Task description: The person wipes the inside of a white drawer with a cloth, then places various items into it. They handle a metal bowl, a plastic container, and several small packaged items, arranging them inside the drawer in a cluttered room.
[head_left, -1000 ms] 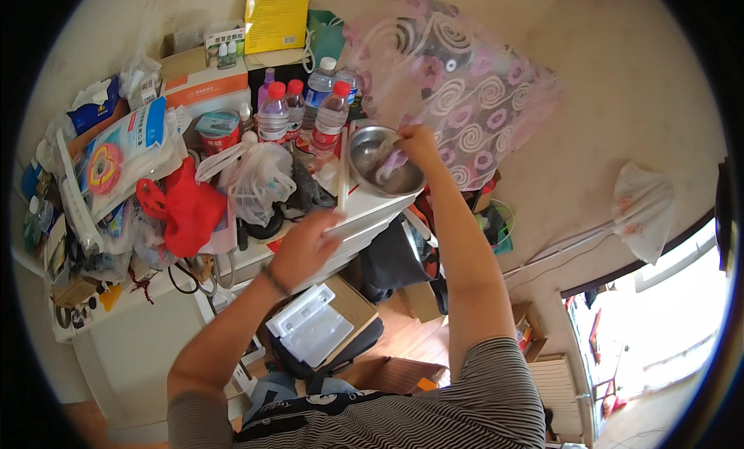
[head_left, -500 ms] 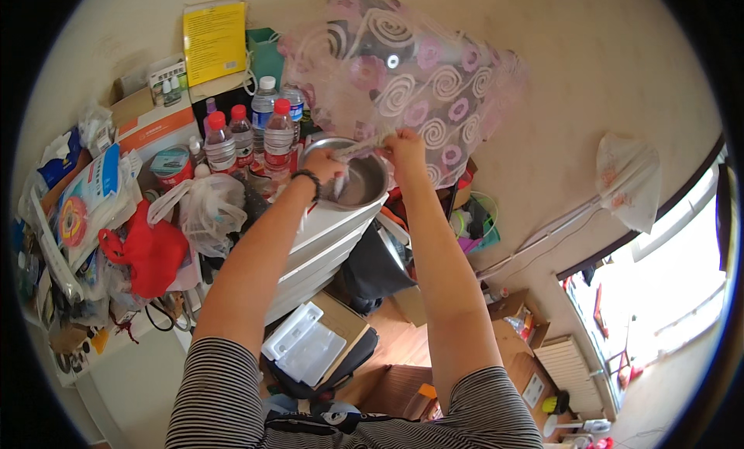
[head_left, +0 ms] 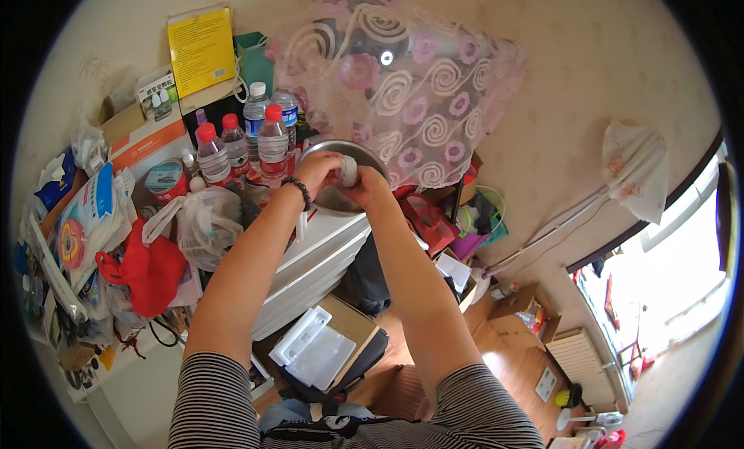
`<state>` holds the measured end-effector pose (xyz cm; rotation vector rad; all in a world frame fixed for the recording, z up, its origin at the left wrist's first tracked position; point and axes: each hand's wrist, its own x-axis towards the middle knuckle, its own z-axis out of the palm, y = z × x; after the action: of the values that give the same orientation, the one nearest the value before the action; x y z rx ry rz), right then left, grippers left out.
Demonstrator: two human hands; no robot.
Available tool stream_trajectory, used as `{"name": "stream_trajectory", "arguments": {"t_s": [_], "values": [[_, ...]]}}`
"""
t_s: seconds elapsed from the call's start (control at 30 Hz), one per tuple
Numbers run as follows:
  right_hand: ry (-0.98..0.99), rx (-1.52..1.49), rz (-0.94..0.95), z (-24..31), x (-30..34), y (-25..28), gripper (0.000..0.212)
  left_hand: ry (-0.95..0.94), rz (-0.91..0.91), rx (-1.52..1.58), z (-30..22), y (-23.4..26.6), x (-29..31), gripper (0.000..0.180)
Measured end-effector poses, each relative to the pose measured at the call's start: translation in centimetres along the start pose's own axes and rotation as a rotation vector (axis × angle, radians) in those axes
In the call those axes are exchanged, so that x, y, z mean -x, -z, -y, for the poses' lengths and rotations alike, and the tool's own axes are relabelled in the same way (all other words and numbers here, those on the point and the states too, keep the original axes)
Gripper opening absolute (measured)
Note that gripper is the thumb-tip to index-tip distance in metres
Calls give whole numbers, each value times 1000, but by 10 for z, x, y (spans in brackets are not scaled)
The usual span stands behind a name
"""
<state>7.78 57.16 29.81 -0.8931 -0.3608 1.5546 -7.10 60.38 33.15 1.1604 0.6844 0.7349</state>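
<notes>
Already the cloth [head_left: 349, 172] is bunched into a wad, pressed between the left hand [head_left: 321, 170] and the right hand [head_left: 370, 191], at the bowl [head_left: 367, 154] on the cabinet [head_left: 335, 226]. It is not yet set down or spread out; whether it is wet, I cannot tell.

Bowl [head_left: 363, 156]: smooth, shiny metal. Wadded cloth [head_left: 349, 171]: matt, rough-looking. Bottles [head_left: 273, 147]: clear, glossy plastic. Floor [head_left: 504, 361]: glossy, wood-look.
</notes>
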Motion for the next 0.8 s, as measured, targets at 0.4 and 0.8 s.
{"name": "stream_trajectory", "arguments": {"t_s": [0.4,0.8], "values": [[673,1059,-362,-4,8,-30,24,171,11,571,16,-30,-13,38],[710,1104,-272,7,24,-10,21,138,26,662,39,-20,-40,25]]}}
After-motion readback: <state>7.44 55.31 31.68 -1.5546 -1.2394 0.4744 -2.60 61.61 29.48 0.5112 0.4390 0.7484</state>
